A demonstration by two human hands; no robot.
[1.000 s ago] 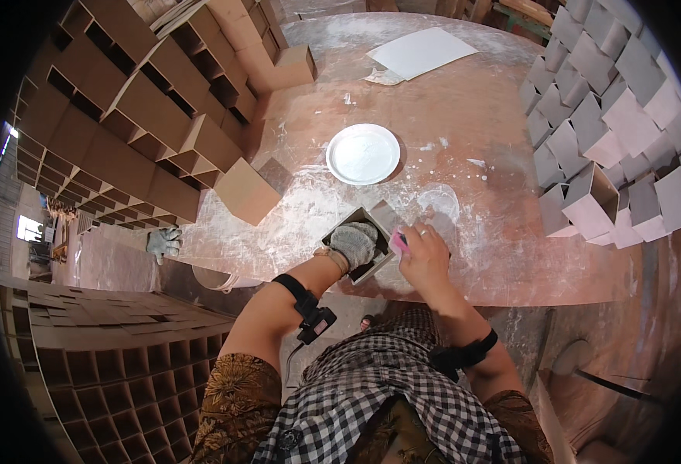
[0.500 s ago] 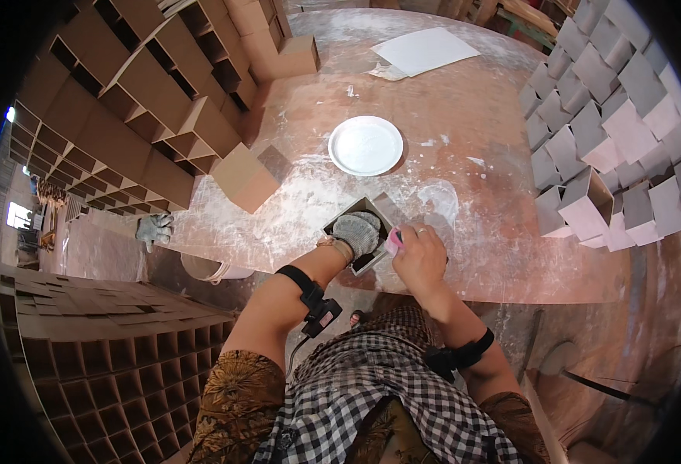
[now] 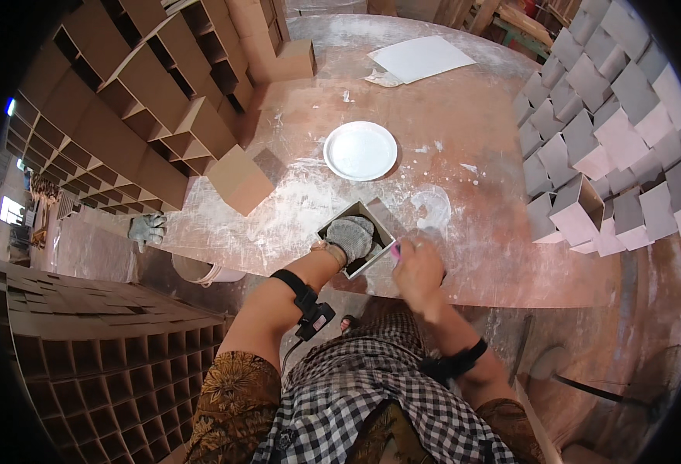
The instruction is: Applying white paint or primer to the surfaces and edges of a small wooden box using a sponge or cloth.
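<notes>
An open-topped grey box [image 3: 381,264] sits at the near edge of the worktable, with a dark, hollow inside. My left hand [image 3: 350,235], in a grey knitted glove, reaches into it with its fingers curled against the box and partly hidden by the walls. At the box's right wall is my bare right hand [image 3: 419,267], closed around a small pink thing [image 3: 396,250]. Most of that thing lies behind the fingers, so its kind does not show.
A white round plate [image 3: 360,151] lies beyond the box on the stained worktable [image 3: 480,224]. Brown boxes [image 3: 152,89] rise at left, with one loose brown box [image 3: 240,180] beside them. Grey-white boxes [image 3: 580,147] stack at right. A spare glove [image 3: 147,229] and white sheet [image 3: 422,59] also lie there.
My right hand has shifted slightly down along the box's right side, and less of the pink thing shows. My left hand stays inside the box. The whole view has shifted a little.
</notes>
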